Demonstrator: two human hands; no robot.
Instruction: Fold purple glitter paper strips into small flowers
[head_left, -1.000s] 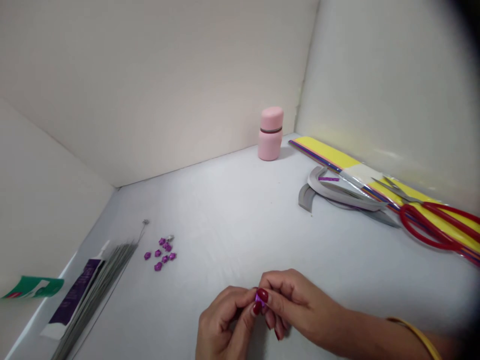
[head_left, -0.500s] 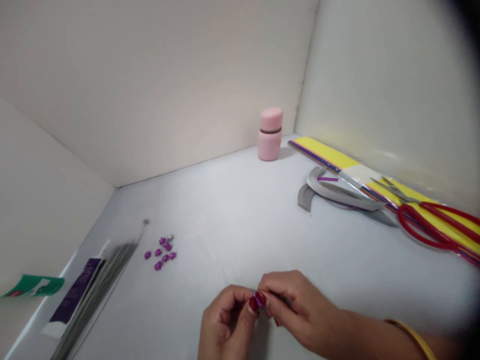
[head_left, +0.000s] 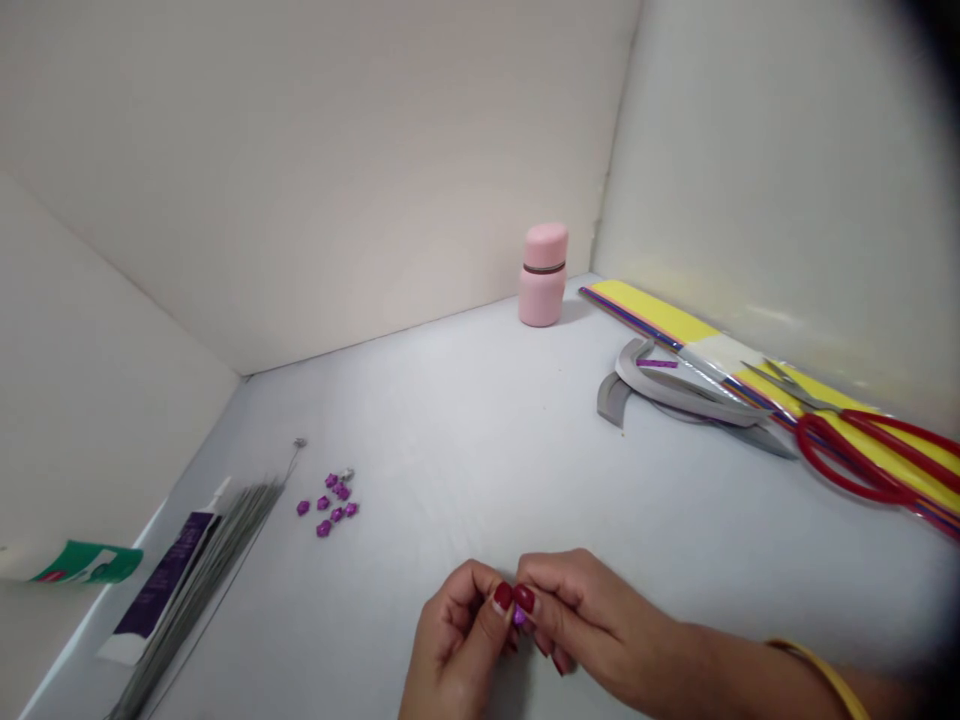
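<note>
My left hand [head_left: 457, 645] and my right hand [head_left: 581, 620] meet at the bottom middle of the white table [head_left: 480, 420]. Thumbs and forefingers of both pinch one small glittery purple piece [head_left: 519, 615], mostly hidden by the red-painted nails. A yellow bangle [head_left: 825, 672] sits on my right wrist. Several finished purple pieces [head_left: 330, 503] lie in a loose cluster to the left, apart from my hands.
A bundle of thin grey wires [head_left: 195, 590] and a purple-labelled tube [head_left: 161, 585] lie at the left edge, by a green packet [head_left: 86, 562]. A pink bottle [head_left: 543, 274] stands in the far corner. Grey paper strips [head_left: 675, 390], red-handled scissors [head_left: 855, 445] and a yellow packet of strips [head_left: 675, 318] lie along the right wall.
My fingertips have closed tighter over the purple piece, so less of it shows. The view has shifted slightly; my hands stay in the same spot.
</note>
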